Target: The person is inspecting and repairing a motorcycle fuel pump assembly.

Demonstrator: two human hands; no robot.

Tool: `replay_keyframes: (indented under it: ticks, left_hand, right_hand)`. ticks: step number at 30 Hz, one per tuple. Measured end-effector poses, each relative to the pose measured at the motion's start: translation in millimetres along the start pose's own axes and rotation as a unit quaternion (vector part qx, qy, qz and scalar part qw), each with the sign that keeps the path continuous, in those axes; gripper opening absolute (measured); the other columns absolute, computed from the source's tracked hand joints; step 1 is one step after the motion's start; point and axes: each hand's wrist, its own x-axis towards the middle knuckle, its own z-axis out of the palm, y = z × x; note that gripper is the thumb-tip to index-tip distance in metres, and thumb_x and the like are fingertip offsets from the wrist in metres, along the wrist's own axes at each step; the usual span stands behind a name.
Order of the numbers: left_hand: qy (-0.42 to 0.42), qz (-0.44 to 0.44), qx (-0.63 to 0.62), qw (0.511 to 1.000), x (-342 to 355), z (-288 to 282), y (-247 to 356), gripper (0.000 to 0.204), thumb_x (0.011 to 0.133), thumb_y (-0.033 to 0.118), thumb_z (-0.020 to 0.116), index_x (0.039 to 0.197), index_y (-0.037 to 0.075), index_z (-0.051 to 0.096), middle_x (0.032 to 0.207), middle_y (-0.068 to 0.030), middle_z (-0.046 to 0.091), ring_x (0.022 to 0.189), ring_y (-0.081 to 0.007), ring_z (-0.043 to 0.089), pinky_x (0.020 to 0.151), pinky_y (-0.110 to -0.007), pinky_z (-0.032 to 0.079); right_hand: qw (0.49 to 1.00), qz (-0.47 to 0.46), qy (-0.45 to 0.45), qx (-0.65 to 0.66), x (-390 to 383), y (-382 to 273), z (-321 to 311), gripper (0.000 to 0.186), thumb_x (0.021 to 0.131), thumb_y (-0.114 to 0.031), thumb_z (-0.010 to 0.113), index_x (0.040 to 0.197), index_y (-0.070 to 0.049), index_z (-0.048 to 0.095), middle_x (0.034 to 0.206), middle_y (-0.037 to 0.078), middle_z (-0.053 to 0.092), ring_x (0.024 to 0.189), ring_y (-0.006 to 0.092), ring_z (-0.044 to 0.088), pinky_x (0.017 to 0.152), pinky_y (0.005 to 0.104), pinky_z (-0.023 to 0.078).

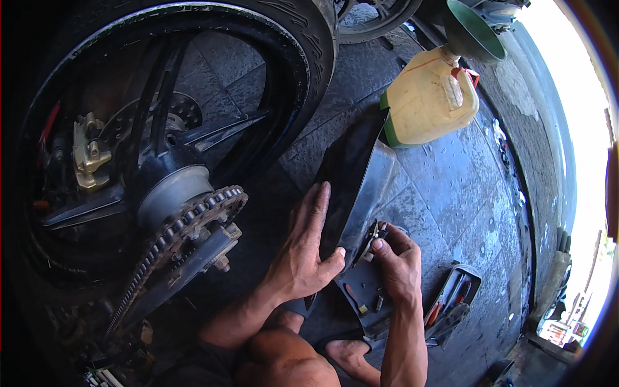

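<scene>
A long black plastic panel [351,174], like a motorcycle fender, stands tilted in front of me. My left hand [303,251] lies along its left side, fingers stretched out and thumb at the near edge. At the panel's right side, my right hand [398,261] is closed in a pinch on a small dark part [372,242] with light metal bits. That part sits against the panel; my fingers hide some of it, and I cannot tell whether it is attached. Below, a dark tray [358,322] holds a screwdriver [352,295] and several small pieces.
To the left is a motorcycle rear wheel [309,39] with a rusty chain and sprocket [213,206] and a gold brake caliper [90,151]. A yellowish jug [425,97] with a green funnel [474,32] stands beyond the panel. A tool case [474,274] lies at right on the tiles.
</scene>
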Motion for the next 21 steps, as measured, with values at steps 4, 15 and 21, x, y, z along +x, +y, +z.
replay_keyframes:
  ticks: [4, 15, 21]
  left_hand:
    - [-0.002, 0.004, -0.014, 1.000, 0, -3, -5, 0.099, 0.085, 0.015, 0.067, 0.165, -0.006, 0.014, 0.169, -0.0321, 0.023, 0.157, -0.0491, 0.023, 0.129, -0.053, 0.022]
    - [0.002, 0.019, -0.012, 1.000, -2, -1, -5, 0.097, 0.086, 0.016, 0.068, 0.166, -0.004, 0.017, 0.166, -0.0343, 0.026, 0.155, -0.0502, 0.028, 0.128, -0.053, 0.025]
    - [-0.007, 0.031, -0.018, 0.999, -1, -1, -1, 0.095, 0.086, 0.015, 0.068, 0.165, -0.004, 0.020, 0.165, -0.0352, 0.027, 0.155, -0.0501, 0.029, 0.127, -0.052, 0.027]
  right_hand:
    - [0.999, 0.007, -0.022, 0.023, 10, 8, -4, 0.062, 0.090, -0.020, 0.085, 0.137, 0.012, 0.061, 0.122, 0.016, 0.073, 0.110, 0.0213, 0.068, 0.103, 0.0356, 0.051]
    - [1.000, 0.004, 0.006, 0.014, -1, -2, 3, 0.054, 0.090, -0.014, 0.086, 0.131, 0.009, 0.061, 0.111, 0.012, 0.071, 0.099, 0.0166, 0.068, 0.095, 0.0315, 0.054]
    - [1.000, -0.009, -0.015, 0.018, 2, 2, 0, 0.052, 0.092, -0.013, 0.084, 0.130, 0.010, 0.058, 0.110, 0.012, 0.070, 0.097, 0.0157, 0.068, 0.091, 0.0305, 0.055]
